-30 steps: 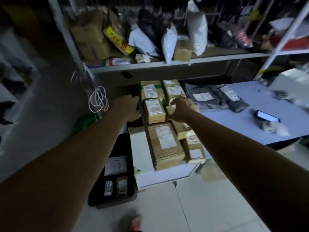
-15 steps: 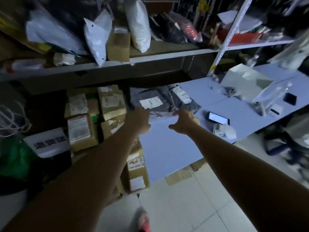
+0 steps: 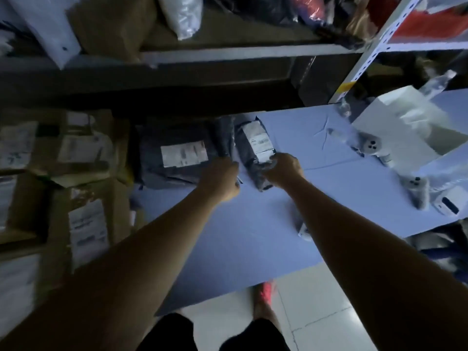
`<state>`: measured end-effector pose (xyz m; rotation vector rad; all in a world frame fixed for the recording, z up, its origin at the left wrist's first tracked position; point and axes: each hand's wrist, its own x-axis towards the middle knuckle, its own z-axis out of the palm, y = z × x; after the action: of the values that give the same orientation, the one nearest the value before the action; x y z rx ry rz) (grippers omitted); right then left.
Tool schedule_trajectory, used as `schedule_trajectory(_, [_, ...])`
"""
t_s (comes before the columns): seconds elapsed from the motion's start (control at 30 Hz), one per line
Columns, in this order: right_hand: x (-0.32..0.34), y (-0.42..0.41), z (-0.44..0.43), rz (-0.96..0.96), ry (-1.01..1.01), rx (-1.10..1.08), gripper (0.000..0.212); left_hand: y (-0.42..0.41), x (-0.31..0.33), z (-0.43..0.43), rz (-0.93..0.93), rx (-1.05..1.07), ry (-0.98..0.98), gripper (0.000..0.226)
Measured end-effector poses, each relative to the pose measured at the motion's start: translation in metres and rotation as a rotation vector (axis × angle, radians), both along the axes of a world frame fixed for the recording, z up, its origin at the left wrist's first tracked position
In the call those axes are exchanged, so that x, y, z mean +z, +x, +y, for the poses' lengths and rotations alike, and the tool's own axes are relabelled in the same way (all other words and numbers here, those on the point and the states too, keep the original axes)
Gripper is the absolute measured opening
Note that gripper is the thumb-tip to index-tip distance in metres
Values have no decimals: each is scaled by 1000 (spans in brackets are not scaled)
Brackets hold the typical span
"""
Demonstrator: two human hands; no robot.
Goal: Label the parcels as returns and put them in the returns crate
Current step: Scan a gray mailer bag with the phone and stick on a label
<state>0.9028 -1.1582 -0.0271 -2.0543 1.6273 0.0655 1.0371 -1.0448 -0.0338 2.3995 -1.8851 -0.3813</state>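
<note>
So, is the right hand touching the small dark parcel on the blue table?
Touching. The head view shows the right hand with its fingers curled round the near end of the small dark parcel.

Blue table (image 3: 240,236), grey shelf (image 3: 228,50) behind, tiled floor (image 3: 316,312)

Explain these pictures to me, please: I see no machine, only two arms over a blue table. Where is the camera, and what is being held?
There is no machine here: a person works with bare hands. Every picture comes from one camera worn on the person's head, looking down, so both arms stretch away from you. On the light blue table lie a small dark grey plastic parcel and a large dark grey plastic parcel, each with a white label. The right hand has its grip round the near end of the small one. The left hand sits at the edge of the large one; whether it grips it is too blurred to tell. Brown cardboard boxes lie to the left.
</note>
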Motion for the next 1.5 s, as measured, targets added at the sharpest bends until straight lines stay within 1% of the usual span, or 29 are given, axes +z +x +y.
schedule_trajectory(0.03, [-7,-4,-20,-21,18,10,57,-12,-7,-12,35,27,3,27])
schedule_trajectory(0.1, [-25,-9,-58,-45,50,56,54,-33,-24,-37,138,119,25,26])
schedule_trajectory(0.17, [-41,-8,-93,-74,62,98,50,-51,-41,-63,265,258,35,26])
schedule_trajectory(0.23, [-55,-4,-117,-116,78,116,51,-64,-57,-87,339,387,61,29])
schedule_trajectory(0.3, [-66,0,-134,-141,109,150,50,-72,-68,-106,370,503,75,37])
schedule_trajectory(0.4, [-82,0,-146,-189,167,216,46,-80,-77,-125,521,692,16,56])
schedule_trajectory(0.5, [-93,-8,-149,-238,209,232,46,-85,-88,-139,688,849,-40,58])
schedule_trajectory(0.53, [-97,-12,-151,-247,220,236,46,-85,-97,-144,731,908,-42,64])
schedule_trajectory(0.6, [-101,-18,-154,-262,260,233,48,-86,-99,-151,794,979,-61,84])
schedule_trajectory(0.63, [-101,-20,-156,-280,283,232,48,-85,-101,-153,797,975,-47,86])
schedule_trajectory(0.67, [-102,-22,-157,-297,308,238,47,-87,-100,-155,802,950,-23,79])
schedule_trajectory(0.7, [-101,-25,-157,-304,330,254,44,-92,-98,-157,792,904,16,66])
schedule_trajectory(0.73, [-101,-27,-155,-310,343,270,42,-92,-97,-158,784,923,14,62])
schedule_trajectory(0.8, [-99,-31,-149,-319,348,257,42,-97,-95,-154,786,980,-11,78])
schedule_trajectory(0.83, [-99,-33,-144,-324,351,241,43,-101,-97,-150,736,1001,-43,81])
schedule_trajectory(0.9, [-97,-39,-133,-326,346,223,45,-112,-93,-138,724,981,-56,74])
schedule_trajectory(0.93, [-96,-43,-126,-319,337,226,44,-117,-88,-132,706,983,-58,75])
schedule_trajectory(1.0, [-94,-50,-111,-302,322,239,45,-125,-80,-117,618,999,-33,86])
schedule_trajectory(1.03, [-93,-54,-103,-298,318,240,45,-128,-79,-110,584,992,-18,88])
schedule_trajectory(1.13, [-89,-70,-73,-294,323,230,47,-140,-72,-80,534,958,7,81])
schedule_trajectory(1.27, [-87,-90,-26,-227,345,218,45,-158,-71,-30,516,910,-7,68])
schedule_trajectory(1.37, [-86,-105,9,-225,342,191,38,-172,-73,4,546,899,-6,72])
schedule_trajectory(1.5, [-88,-127,39,-285,383,171,37,-186,-79,37,470,882,-6,82])
